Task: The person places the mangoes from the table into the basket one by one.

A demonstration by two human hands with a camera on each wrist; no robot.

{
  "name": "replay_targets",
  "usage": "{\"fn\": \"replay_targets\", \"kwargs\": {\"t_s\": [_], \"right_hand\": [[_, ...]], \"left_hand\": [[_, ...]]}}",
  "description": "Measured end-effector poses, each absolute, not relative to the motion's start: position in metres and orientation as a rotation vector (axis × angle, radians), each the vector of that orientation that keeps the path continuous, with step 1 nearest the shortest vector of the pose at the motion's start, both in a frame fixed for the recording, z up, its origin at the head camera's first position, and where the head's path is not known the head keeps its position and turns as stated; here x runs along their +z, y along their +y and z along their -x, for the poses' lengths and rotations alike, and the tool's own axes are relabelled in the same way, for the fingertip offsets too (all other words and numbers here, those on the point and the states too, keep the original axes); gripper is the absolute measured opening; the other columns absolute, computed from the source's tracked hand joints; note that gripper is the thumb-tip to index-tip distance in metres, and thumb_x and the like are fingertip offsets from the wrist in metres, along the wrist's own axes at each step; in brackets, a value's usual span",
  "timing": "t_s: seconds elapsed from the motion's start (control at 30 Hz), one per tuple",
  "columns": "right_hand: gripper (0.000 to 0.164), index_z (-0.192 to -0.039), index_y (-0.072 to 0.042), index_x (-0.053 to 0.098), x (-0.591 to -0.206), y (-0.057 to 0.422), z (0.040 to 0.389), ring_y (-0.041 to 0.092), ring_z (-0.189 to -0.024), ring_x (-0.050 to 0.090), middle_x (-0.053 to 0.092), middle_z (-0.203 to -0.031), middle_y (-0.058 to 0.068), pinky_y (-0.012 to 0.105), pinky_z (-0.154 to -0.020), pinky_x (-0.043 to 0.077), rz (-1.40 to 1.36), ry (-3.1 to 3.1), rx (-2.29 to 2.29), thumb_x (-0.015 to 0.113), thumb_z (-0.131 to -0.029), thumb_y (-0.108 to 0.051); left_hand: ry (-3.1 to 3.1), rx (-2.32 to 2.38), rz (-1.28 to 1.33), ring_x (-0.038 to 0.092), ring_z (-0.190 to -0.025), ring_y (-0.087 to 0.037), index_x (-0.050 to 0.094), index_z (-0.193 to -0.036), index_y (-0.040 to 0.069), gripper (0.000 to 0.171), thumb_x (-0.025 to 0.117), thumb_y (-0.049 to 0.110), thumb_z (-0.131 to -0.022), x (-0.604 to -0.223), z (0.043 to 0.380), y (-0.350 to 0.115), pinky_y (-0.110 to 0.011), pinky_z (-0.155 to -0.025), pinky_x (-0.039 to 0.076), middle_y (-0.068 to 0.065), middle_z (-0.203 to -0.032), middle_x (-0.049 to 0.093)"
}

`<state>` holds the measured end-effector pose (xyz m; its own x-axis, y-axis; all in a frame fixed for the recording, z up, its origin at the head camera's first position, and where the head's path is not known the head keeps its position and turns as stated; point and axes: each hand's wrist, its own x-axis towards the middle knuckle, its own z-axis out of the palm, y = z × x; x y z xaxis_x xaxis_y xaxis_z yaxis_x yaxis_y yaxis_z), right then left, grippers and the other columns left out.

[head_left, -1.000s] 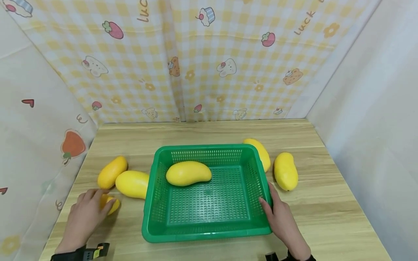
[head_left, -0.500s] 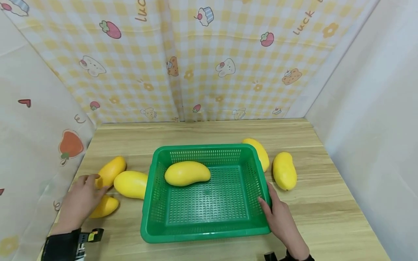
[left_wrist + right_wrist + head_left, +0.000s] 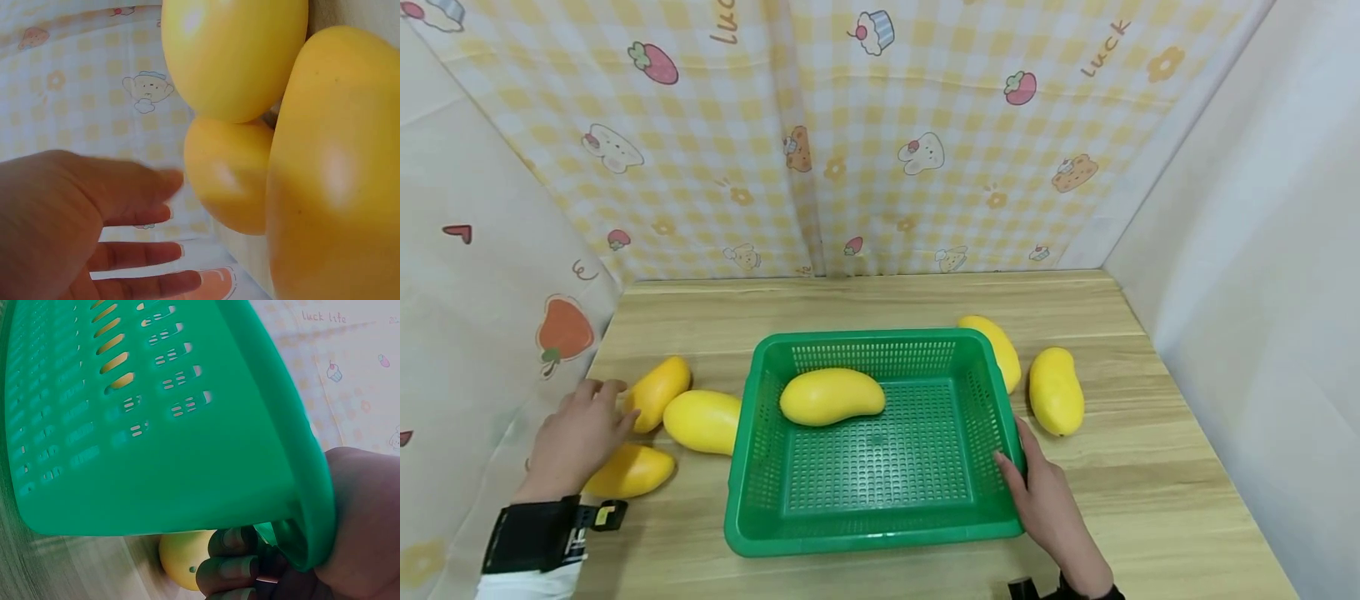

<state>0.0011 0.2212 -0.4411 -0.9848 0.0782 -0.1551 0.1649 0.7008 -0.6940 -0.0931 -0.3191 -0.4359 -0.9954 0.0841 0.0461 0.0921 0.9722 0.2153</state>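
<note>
My left hand [image 3: 576,437] is over the left side of the table, beside an orange-yellow mango [image 3: 658,393]. In the left wrist view its thumb and fingers [image 3: 140,253] are extended, with a gap between them and that mango [image 3: 228,181]. A second mango [image 3: 631,472] lies just in front, partly covered by the hand. A paler mango [image 3: 703,422] lies against the left of a green plastic basket [image 3: 872,544]. My right hand [image 3: 1047,504] grips the basket's right rim, thumb inside and fingers curled outside. One yellow mango [image 3: 831,397] lies in the basket.
Right of the basket lie two more yellow mangoes, one [image 3: 997,350] partly hidden behind the rim and one [image 3: 1057,392] farther right. The wooden table [image 3: 865,302] is bounded by a checked curtain [image 3: 880,200] behind and white cloth at both sides.
My left hand has moved from the front-left mango back and left to the orange-yellow one, uncovering more of the front mango. The right hand and basket have stayed in place.
</note>
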Motion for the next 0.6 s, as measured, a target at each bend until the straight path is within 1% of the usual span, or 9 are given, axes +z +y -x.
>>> {"fn": "replay_targets", "kwargs": {"t_s": [0.07, 0.13, 0.27, 0.3, 0.37, 0.43, 0.5, 0.6], "right_hand": [[0.06, -0.149, -0.005, 0.024, -0.441, 0.221, -0.001, 0.021, -0.081, 0.064, 0.063, -0.109, 0.022, 0.036, -0.063, 0.054, -0.199, 2.788, -1.155, 0.05, -0.1, -0.027], [0.06, -0.15, -0.005, 0.024, -0.442, 0.221, -0.001, 0.021, -0.081, 0.064, 0.063, -0.109, 0.022, 0.036, -0.064, 0.054, -0.198, 2.785, -1.157, 0.05, -0.1, -0.028], [0.06, -0.15, -0.006, 0.023, -0.442, 0.222, -0.002, 0.022, -0.082, 0.064, 0.062, -0.111, 0.023, 0.037, -0.064, 0.054, -0.2, 2.777, -1.16, 0.05, -0.101, -0.029], [0.06, -0.15, -0.006, 0.023, -0.442, 0.222, -0.001, 0.022, -0.083, 0.064, 0.062, -0.111, 0.024, 0.037, -0.065, 0.054, -0.2, 2.778, -1.159, 0.049, -0.101, -0.029], [0.06, -0.15, -0.005, 0.023, -0.442, 0.222, -0.001, 0.023, -0.083, 0.064, 0.062, -0.111, 0.024, 0.038, -0.065, 0.054, -0.196, 2.783, -1.152, 0.05, -0.101, -0.028], [0.06, -0.149, -0.005, 0.023, -0.442, 0.222, -0.001, 0.023, -0.083, 0.064, 0.062, -0.111, 0.025, 0.038, -0.065, 0.054, -0.192, 2.788, -1.145, 0.049, -0.101, -0.028], [0.06, -0.149, -0.004, 0.023, -0.441, 0.222, -0.001, 0.023, -0.083, 0.064, 0.061, -0.112, 0.025, 0.038, -0.065, 0.054, -0.188, 2.792, -1.137, 0.049, -0.101, -0.027], [0.059, -0.149, -0.004, 0.023, -0.441, 0.222, -0.001, 0.024, -0.083, 0.064, 0.061, -0.112, 0.025, 0.038, -0.065, 0.054, -0.189, 2.791, -1.137, 0.049, -0.101, -0.027]], "left_hand": [[-3.077, -0.298, 0.209, 0.048, -0.087, -0.05, 0.054, -0.115, -0.012, 0.043, 0.072, 0.006, -0.08, -0.436, 0.095, -0.32, -0.059, -0.06, 0.045, -0.034, -0.106, 0.045], [-3.074, -0.24, 0.29, 0.049, -0.087, -0.049, 0.054, -0.119, -0.008, 0.045, 0.072, 0.001, -0.078, -0.435, 0.097, -0.323, -0.059, -0.059, 0.045, -0.033, -0.108, 0.046], [-3.051, -0.096, 0.439, 0.05, -0.09, -0.05, 0.05, -0.13, 0.007, 0.054, 0.062, -0.01, -0.081, -0.432, 0.104, -0.328, -0.06, -0.055, 0.043, -0.03, -0.116, 0.046], [-3.049, -0.074, 0.471, 0.049, -0.092, -0.051, 0.049, -0.132, 0.01, 0.057, 0.061, -0.011, -0.081, -0.431, 0.105, -0.329, -0.061, -0.056, 0.043, -0.029, -0.119, 0.045], [-3.033, -0.029, 0.544, 0.048, -0.096, -0.052, 0.048, -0.135, 0.015, 0.062, 0.063, -0.012, -0.081, -0.429, 0.108, -0.332, -0.063, -0.06, 0.043, -0.029, -0.124, 0.044], [-3.019, 0.0, 0.626, 0.047, -0.1, -0.051, 0.047, -0.137, 0.019, 0.068, 0.071, -0.005, -0.078, -0.429, 0.11, -0.334, -0.064, -0.064, 0.043, -0.028, -0.128, 0.042], [-3.004, 0.029, 0.695, 0.046, -0.104, -0.05, 0.046, -0.139, 0.022, 0.075, 0.075, -0.004, -0.075, -0.429, 0.112, -0.336, -0.065, -0.069, 0.043, -0.028, -0.131, 0.041], [-3.0, 0.058, 0.766, 0.045, -0.108, -0.047, 0.044, -0.142, 0.029, 0.081, 0.069, -0.012, -0.077, -0.431, 0.115, -0.339, -0.064, -0.073, 0.043, -0.026, -0.133, 0.04]]}}
